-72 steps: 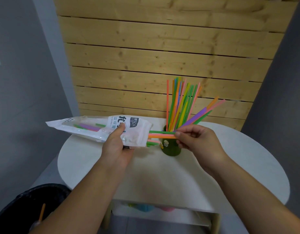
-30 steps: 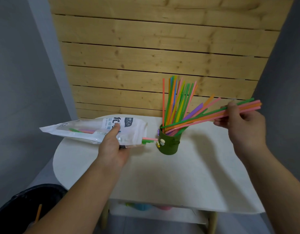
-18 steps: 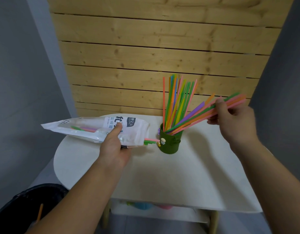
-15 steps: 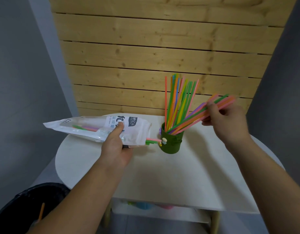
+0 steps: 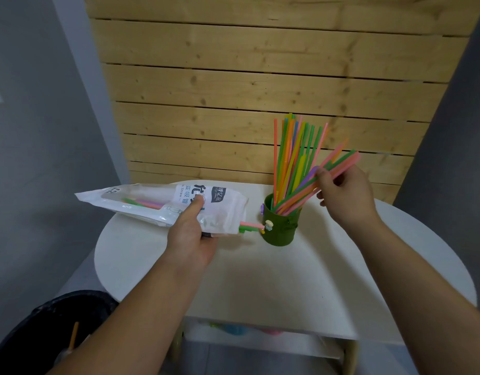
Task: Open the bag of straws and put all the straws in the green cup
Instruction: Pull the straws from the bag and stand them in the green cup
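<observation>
The green cup (image 5: 280, 228) stands on the white round table (image 5: 301, 288), with several coloured straws (image 5: 292, 158) upright in it. My right hand (image 5: 347, 193) pinches a small bunch of pink, orange and green straws (image 5: 338, 166) near their upper ends; their lower ends sit inside the cup. My left hand (image 5: 191, 234) holds the white plastic straw bag (image 5: 152, 201) level above the table, left of the cup. A few straws (image 5: 251, 227) stick out of the bag's open end towards the cup, and more show through its clear window.
A wooden slat wall (image 5: 247, 90) rises right behind the table. A black bin (image 5: 52, 331) sits on the floor at the lower left. A shelf under the table (image 5: 260, 336) holds coloured items. Grey walls close in on both sides.
My right hand drew a bunch of straws out of the bag, swung them up to the right, then lowered their ends into the cup. The left hand and bag stayed put.
</observation>
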Tool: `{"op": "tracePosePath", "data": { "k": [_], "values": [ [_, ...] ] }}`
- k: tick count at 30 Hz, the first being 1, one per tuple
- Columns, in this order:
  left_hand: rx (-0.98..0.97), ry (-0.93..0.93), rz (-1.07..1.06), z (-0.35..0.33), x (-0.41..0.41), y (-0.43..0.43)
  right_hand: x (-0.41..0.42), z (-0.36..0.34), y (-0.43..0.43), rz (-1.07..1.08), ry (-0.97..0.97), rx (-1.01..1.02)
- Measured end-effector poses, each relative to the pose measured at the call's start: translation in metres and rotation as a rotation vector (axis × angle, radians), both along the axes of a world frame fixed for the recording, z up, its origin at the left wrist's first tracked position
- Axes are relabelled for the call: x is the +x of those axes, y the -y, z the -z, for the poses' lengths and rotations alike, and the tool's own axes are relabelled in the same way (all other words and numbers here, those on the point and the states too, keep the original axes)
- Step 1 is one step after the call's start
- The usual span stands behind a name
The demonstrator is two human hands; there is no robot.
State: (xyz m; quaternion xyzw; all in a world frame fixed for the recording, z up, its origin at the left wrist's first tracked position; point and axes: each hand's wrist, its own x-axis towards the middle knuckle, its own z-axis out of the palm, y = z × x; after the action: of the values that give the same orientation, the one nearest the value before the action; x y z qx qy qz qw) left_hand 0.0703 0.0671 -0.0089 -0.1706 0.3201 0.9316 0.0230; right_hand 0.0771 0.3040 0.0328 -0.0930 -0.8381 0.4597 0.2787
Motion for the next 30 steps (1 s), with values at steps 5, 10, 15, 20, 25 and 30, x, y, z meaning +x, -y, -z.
{"op": "tracePosePath", "data": {
  "k": [5,10,15,20,25,30],
  "values": [
    [0.001,-0.001,0.007,-0.002,0.001,-0.001,0.005,0.002,-0.001,-0.032,-0.001,-0.188],
    [-0.003,-0.011,0.012,-0.003,0.002,-0.001,0.015,0.005,-0.003,-0.064,0.056,-0.211],
    [0.004,-0.014,0.016,-0.005,0.005,-0.001,0.028,0.008,-0.001,-0.088,0.132,-0.212],
    [0.019,-0.007,0.012,-0.007,0.007,-0.003,0.041,0.009,0.005,-0.105,0.289,-0.164],
    [0.024,-0.007,0.021,-0.008,0.008,-0.003,0.055,0.012,0.014,-0.272,0.606,-0.112],
    [0.025,-0.015,0.020,-0.008,0.007,-0.004,0.059,0.017,0.051,-0.430,0.416,-0.340]
  ]
}}
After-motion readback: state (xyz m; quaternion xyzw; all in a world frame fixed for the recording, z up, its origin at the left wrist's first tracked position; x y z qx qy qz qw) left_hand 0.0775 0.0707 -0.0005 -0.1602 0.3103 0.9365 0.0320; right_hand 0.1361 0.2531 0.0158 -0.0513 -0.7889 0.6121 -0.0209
